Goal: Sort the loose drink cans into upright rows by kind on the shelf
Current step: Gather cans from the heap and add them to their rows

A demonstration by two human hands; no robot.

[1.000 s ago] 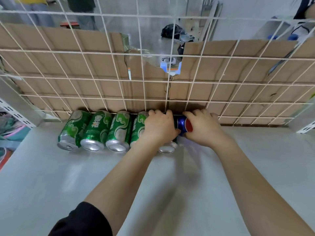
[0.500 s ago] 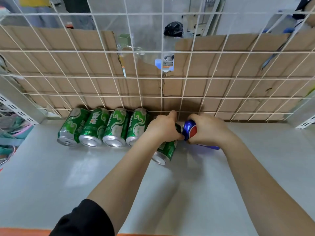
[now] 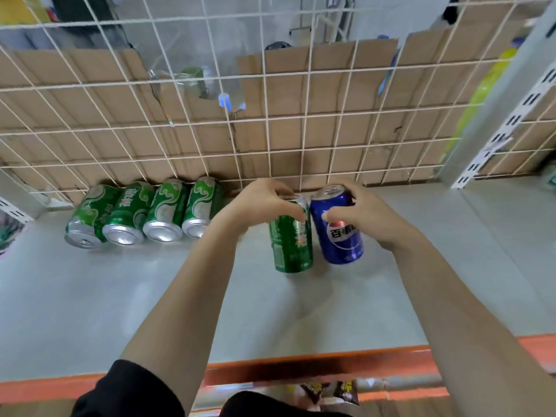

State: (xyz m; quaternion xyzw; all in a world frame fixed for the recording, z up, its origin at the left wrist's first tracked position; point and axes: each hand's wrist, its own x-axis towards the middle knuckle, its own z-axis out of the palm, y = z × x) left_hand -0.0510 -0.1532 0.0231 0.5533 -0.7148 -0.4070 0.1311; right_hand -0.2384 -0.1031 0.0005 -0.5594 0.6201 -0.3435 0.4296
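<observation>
We are holding two upright cans side by side on the shelf (image 3: 301, 311).
Our left hand (image 3: 264, 203) is gripping the green can (image 3: 291, 245) by its top; our right hand (image 3: 361, 218) is clasping the blue can (image 3: 340, 236) beside it. Four more green cans (image 3: 144, 212) are lying left of the left hand.

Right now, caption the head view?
Left hand holds a green can, right hand a blue can, both upright; four green cans lie on the shelf.

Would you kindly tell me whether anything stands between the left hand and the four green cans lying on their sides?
Nothing visible does: the left hand, gripping an upright green can, is just right of the nearest lying can, with no object between them.
</observation>
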